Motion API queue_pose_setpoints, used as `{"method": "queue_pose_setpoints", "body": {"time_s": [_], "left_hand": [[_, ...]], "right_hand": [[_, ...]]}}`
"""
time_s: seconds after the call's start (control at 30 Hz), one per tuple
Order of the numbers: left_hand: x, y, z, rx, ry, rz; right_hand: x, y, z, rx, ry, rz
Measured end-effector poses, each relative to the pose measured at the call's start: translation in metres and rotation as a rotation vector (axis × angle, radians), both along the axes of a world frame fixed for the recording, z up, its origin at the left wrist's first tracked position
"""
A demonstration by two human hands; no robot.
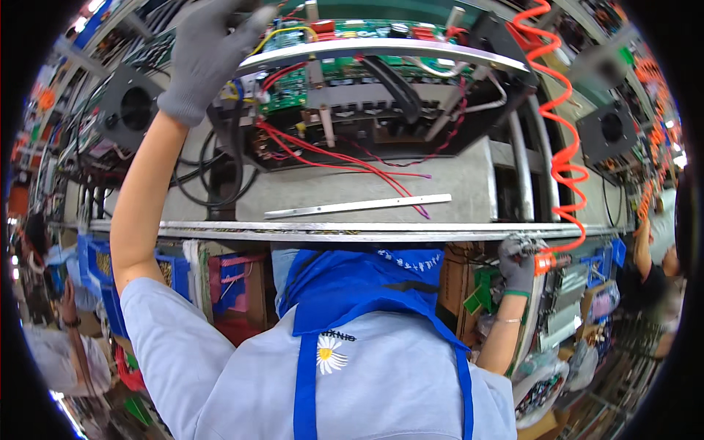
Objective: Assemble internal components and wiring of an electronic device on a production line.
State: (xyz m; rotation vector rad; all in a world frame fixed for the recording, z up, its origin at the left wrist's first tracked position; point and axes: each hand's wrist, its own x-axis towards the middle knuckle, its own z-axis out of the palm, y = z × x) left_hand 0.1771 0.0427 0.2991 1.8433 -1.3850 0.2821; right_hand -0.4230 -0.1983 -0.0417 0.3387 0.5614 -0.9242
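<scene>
My left hand [198,62], in a grey glove, is raised over the left corner of an open electronic unit [352,150]. Its fingers are stretched out and apart, beside a yellow wire [282,31]; the top of the hand is cut off by the picture's edge. Inside the unit are green circuit boards [352,70], a metal crossbar [389,47] and loose red wires [345,167] trailing out of its front. At the bench edge on the right, my gloved right hand [518,273] is closed around a dark air tool [525,246], joined by an orange fitting [544,262] to a coiled orange hose [563,158].
A flat metal strip [359,206] lies on the grey bench before the unit. Black cables [220,194] loop at its left. Black housings with round openings stand at left [130,106] and right [610,130]. Blue bins [99,264] sit below the bench. Other people are at both sides.
</scene>
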Motion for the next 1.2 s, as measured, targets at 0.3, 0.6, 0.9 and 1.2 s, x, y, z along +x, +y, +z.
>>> {"method": "queue_pose_setpoints", "body": {"time_s": [0.3,0.6,0.9,1.2], "left_hand": [[0.004,0.046,-0.098,-0.358,-0.027,0.24],[-0.025,0.051,-0.147,-0.423,-0.065,0.426],[0.002,0.043,-0.148,-0.504,-0.168,0.628],[0.024,0.02,-0.144,-0.587,-0.233,0.598]], "right_hand": [[0.029,0.016,0.016,-0.178,0.221,0.064],[0.118,0.14,0.053,-0.274,-0.036,0.353],[0.317,0.04,0.277,-1.793,1.226,-0.222],[0.367,-0.13,0.317,-2.086,1.348,0.456]]}}
